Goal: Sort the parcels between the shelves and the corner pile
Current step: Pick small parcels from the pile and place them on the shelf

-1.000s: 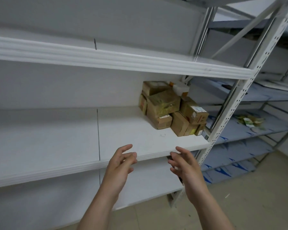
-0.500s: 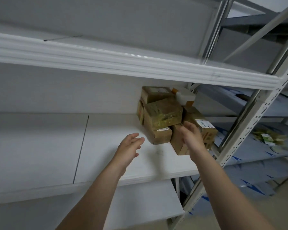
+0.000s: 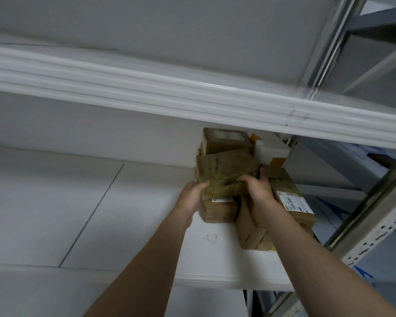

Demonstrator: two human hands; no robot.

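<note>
My left hand (image 3: 192, 199) and right hand (image 3: 260, 191) clamp opposite ends of the brown tape-wrapped cardboard parcel (image 3: 224, 170), fingers (image 3: 246, 179) curled round it. It sits atop other brown boxes (image 3: 217, 212) on the white shelf (image 3: 135, 213), so a two-sided hold should avoid toppling them.

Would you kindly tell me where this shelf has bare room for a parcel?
The shelf board is bare left of the parcel stack, on both sides of the seam, and in a strip before the stack. By the upright it is crowded, where the left hand and right hand grip the taped parcel.
</note>
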